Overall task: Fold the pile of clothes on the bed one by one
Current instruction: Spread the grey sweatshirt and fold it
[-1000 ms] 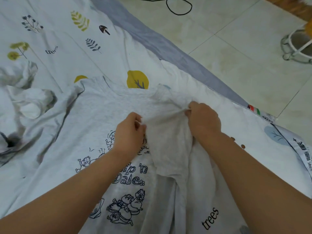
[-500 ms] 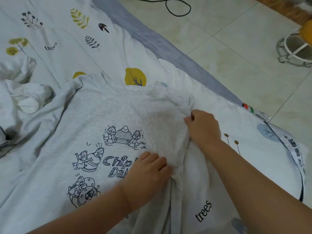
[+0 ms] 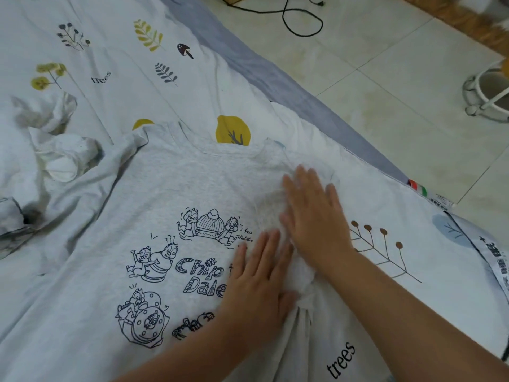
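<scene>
T-shirt: the grey T-shirt (image 3: 170, 194) lies flat, print side up, on the bedsheet (image 3: 115, 59), filling the centre of my view; its right sleeve is folded inward at about 3 o'clock from the print.
Left hand: my left hand (image 3: 259, 282) lies flat on the shirt at 5 o'clock from the print, fingers straight and close together.
Right hand: my right hand (image 3: 314, 216) presses the folded sleeve, fingers straight and slightly spread.
Other clothes: a crumpled white garment (image 3: 57, 158) lies at 9 o'clock.
Surroundings: tiled floor (image 3: 385, 86) and a black cable (image 3: 300, 20) at 1 o'clock.
</scene>
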Demonstrator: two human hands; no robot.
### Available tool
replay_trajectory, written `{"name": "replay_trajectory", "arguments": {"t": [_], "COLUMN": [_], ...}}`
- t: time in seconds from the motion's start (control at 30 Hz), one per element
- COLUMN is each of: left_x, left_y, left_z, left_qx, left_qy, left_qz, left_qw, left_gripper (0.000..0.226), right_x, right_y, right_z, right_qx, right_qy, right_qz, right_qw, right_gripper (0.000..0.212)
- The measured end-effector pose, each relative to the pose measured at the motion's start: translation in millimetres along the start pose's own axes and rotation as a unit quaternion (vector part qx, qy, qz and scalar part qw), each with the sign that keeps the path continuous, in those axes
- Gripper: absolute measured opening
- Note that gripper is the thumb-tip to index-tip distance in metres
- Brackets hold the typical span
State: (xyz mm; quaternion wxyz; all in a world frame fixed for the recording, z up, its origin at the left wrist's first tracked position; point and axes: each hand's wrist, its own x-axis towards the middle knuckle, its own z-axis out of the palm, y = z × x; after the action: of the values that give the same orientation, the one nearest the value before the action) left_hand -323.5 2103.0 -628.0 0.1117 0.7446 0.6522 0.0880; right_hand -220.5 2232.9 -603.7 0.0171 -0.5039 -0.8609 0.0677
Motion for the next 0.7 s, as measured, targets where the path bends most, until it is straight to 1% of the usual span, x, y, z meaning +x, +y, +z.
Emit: {"name": "replay_trajectory", "arguments": {"t": [0.03,0.1,0.17,0.23,0.3,0.33,0.37,0.4,0.43,0.47,0.53,0.57,0.63,0.7], "left_x": [0,-1,1,3,4,5,6,7,6,5,0,-3,-9,-17], "left_y": [-2,-5,-5,-5,-13,-20,-29,-41,-54,-70,-108,-127,-165,-194], "left_z": [6,14,15,11,-8,-20,-35,-49,-65,-76,-95,-101,-113,-121], "left_qx": [0.01,0.011,-0.008,-0.01,-0.039,-0.087,-0.154,-0.196,-0.218,-0.213,-0.17,-0.147,-0.092,-0.043], "left_qy": [-0.027,-0.067,-0.073,-0.077,-0.076,-0.067,-0.046,-0.03,-0.012,0.026,0.093,0.109,0.127,0.135], "left_qz": [-0.009,-0.018,-0.023,-0.009,-0.001,-0.005,-0.025,-0.052,-0.088,-0.123,-0.202,-0.244,-0.305,-0.34], "left_qw": [1.0,0.998,0.997,0.997,0.996,0.994,0.987,0.979,0.972,0.969,0.96,0.952,0.939,0.93], "left_gripper": [0.066,0.07,0.069,0.068,0.063,0.06,0.057,0.056,0.054,0.045,0.025,0.023,0.027,0.033], "right_x": [-1,2,6,8,12,14,17,20,25,30,42,50,65,81], "right_y": [-1,0,4,1,-5,-8,-10,-14,-19,-27,-47,-60,-89,-121], "right_z": [7,14,19,15,5,-3,-12,-21,-30,-39,-48,-52,-52,-45], "right_qx": [-0.017,-0.042,-0.054,-0.063,-0.065,-0.061,-0.046,-0.026,-0.014,-0.001,0.026,0.039,0.07,0.085], "right_qy": [-0.052,-0.133,-0.154,-0.166,-0.208,-0.203,-0.164,-0.116,-0.088,-0.079,-0.086,-0.088,-0.094,-0.116], "right_qz": [-0.016,-0.006,0.004,0.007,0.012,0.008,-0.002,-0.01,-0.016,-0.02,-0.051,-0.068,-0.101,-0.13], "right_qw": [0.998,0.99,0.987,0.984,0.976,0.977,0.985,0.993,0.996,0.997,0.995,0.993,0.988,0.981], "right_gripper": [0.062,0.073,0.075,0.069,0.067,0.064,0.058,0.05,0.041,0.034,0.03,0.03,0.029,0.028]}}
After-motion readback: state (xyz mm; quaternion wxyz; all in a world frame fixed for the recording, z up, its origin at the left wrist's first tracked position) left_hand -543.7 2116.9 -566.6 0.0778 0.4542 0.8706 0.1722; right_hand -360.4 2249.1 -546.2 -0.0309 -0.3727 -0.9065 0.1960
